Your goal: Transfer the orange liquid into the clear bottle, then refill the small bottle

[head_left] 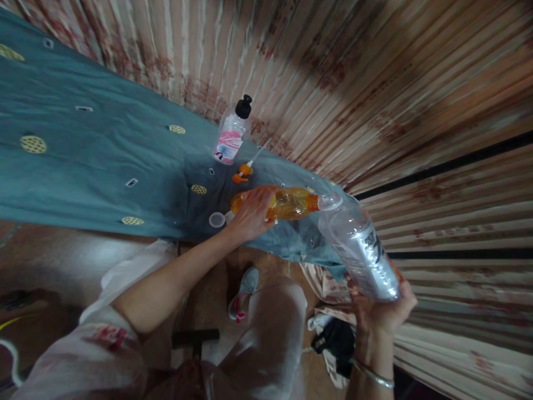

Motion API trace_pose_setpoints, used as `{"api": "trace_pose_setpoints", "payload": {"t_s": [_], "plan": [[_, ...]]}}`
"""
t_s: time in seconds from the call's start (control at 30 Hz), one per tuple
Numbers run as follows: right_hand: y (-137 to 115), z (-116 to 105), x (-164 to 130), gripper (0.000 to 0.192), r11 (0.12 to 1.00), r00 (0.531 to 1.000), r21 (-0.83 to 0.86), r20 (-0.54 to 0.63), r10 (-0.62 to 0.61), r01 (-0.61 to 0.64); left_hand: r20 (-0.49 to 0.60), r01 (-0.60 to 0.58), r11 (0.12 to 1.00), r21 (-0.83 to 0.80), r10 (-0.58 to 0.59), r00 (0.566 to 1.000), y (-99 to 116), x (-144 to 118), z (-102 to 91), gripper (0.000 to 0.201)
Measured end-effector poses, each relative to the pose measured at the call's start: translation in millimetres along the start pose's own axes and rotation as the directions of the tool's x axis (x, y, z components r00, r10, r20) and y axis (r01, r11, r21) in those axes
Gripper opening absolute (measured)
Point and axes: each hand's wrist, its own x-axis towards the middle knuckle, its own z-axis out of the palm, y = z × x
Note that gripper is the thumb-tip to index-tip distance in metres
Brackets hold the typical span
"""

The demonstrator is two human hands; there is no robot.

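My left hand point(255, 211) is wrapped round an amber plastic bottle point(293, 203) that lies on its side, its neck pointing right. Against that neck sits the mouth of a large clear plastic bottle point(353, 239) with a silvery label. My right hand point(381, 303) grips the clear bottle near its base, which tilts down to the right. An orange pump top point(241, 173) with a thin tube lies just behind the amber bottle. Near my left wrist is a small round translucent cap point(217, 220). Whether liquid is passing between the bottles I cannot make out.
A clear bottle with a black cap and pink label point(230, 139) stands at the back of the table, which has a teal patterned cloth point(104, 172). A pleated floral curtain point(325, 72) hangs behind and to the right. A black bag point(337, 341) is on the floor.
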Motion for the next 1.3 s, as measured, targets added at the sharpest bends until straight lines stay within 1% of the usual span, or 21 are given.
{"api": "trace_pose_setpoints", "payload": {"t_s": [0.17, 0.33, 0.67, 1.03, 1.3], "plan": [[-0.4, 0.5, -0.8, 0.05, 1.0, 1.0, 0.012, -0.002, -0.012, 0.012, 0.005, -0.002, 1.0, -0.001, 0.002, 1.0, -0.3, -0.1, -0.4, 0.07], [-0.3, 0.1, -1.6, 0.054, 1.0, 0.999, 0.003, 0.038, -0.029, 0.029, 0.012, -0.011, 1.0, 0.006, 0.01, 1.0, 0.4, 0.0, -1.4, 0.07], [-0.1, -0.7, -2.2, 0.053, 1.0, 1.0, -0.015, 0.001, -0.008, 0.008, 0.011, 0.013, 1.0, 0.01, -0.013, 1.0, 0.3, 0.0, 0.3, 0.069], [0.7, -0.9, -2.7, 0.062, 0.999, 1.0, -0.033, -0.002, 0.003, -0.004, 0.01, 0.012, 1.0, 0.016, -0.012, 1.0, 1.7, 0.5, -0.8, 0.07], [1.5, -1.4, -2.3, 0.061, 1.0, 1.0, -0.021, 0.002, -0.002, 0.002, 0.021, 0.014, 1.0, 0.013, -0.014, 1.0, 3.4, 0.5, -2.5, 0.07]]}}
